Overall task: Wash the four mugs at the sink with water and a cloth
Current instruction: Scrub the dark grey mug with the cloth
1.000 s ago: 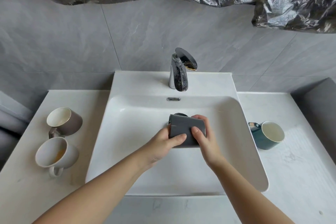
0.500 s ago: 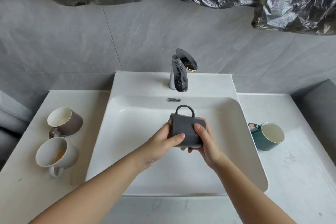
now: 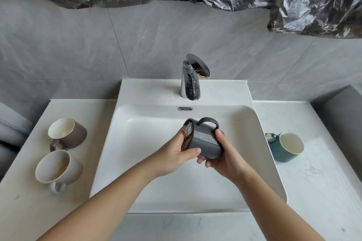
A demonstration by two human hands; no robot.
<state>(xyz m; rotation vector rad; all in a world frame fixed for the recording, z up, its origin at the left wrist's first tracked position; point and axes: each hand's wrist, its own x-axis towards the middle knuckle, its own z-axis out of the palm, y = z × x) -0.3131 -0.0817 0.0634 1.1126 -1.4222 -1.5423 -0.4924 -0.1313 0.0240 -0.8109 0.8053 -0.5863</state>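
Head view, at a white sink (image 3: 137, 172) set into a pale counter (image 3: 323, 191). A dark grey mug (image 3: 205, 141) held on its side above the basin, clear of the bottom, mouth turned left, handle uppermost and pointing toward the chrome faucet (image 3: 193, 80). On the mug's flank, a faint pattern of fine wavy lines, too small to read as lettering.

Left hand (image 3: 176, 154) at the mouth of the mug: fingers tucked inside together with a grey-brown cloth (image 3: 188, 130), thumb laid across the outer wall near the rim, pinching cloth and wall between them. Right hand (image 3: 225, 158) cupped round the base and far side, fingers curled underneath, thumb up beside the handle.

Left of the sink on the counter, two mugs tipped on their sides, just beside each other: a brown mug (image 3: 72, 133) farther back, handle down, and a white mug (image 3: 62, 168) nearer, with a yellowish stain inside. Right of the sink, well apart from those, a teal mug (image 3: 284, 146) also on its side, pale interior facing right, handle toward the basin.

Behind, grey tiled wall (image 3: 78, 49), with crumpled black plastic sheeting (image 3: 313, 2) hanging along the top.
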